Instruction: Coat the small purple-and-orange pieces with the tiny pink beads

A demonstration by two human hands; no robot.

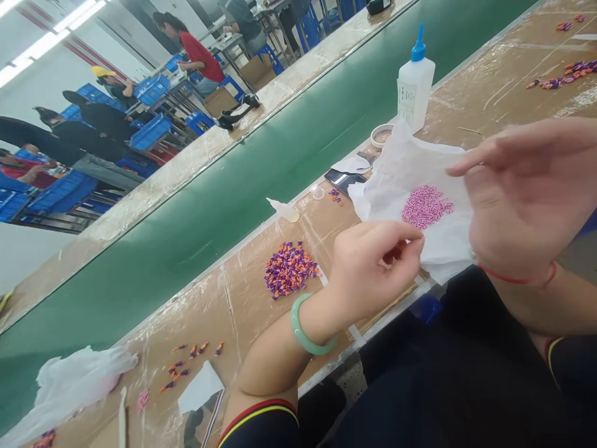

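Factory hall, brown taped desk (242, 292) alongside a green conveyor belt (233, 186); other people sit at benches beyond it. White tissue sheet (410, 180) hangs over the desk edge w/ a patch of tiny pink beads (426, 206) on it. Left hand (375, 264) is just below the beads, grip pinched nearly shut, thumb to forefinger; what it pinches is too small to tell. Right hand (522, 193) is beside the beads, fingers loosely open, resting on the sheet's right edge. Sheet looks thin, soft and light, prob. tears easily; best held by its edges so the beads don't roll off. Purple-orange pieces (290, 269) lie left of the sheet, glue bottle (414, 84) behind it.
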